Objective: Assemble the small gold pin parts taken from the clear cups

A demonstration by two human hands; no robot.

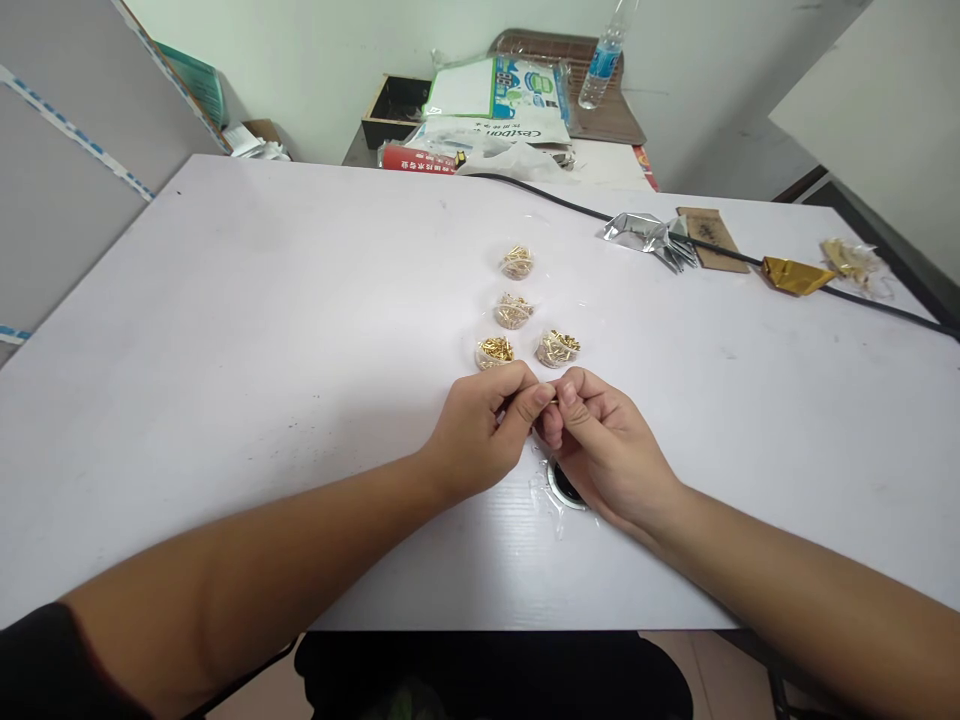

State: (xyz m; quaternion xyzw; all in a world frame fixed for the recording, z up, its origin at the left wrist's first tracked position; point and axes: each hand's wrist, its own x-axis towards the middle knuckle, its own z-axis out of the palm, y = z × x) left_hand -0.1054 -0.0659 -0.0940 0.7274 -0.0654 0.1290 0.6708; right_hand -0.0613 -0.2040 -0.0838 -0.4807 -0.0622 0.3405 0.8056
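Observation:
My left hand (487, 425) and my right hand (600, 440) meet fingertip to fingertip over the white table (225, 350), both pinched shut on a tiny thin piece that is too small to name. Just beyond them lie several small clear bags of gold pins: one at the near left (495, 351), one at the near right (558, 347), one further back (513, 311) and the farthest (517, 262). Under my right hand a round dark object with a pale rim (564, 488) sits on a bit of clear plastic, partly hidden.
A black cable (862, 297) runs across the far right of the table past crumpled silver foil bags (652, 237), a brown card (709, 235) and gold packets (795, 275). Behind the table stand a water bottle (604, 60), books and packets (495, 110).

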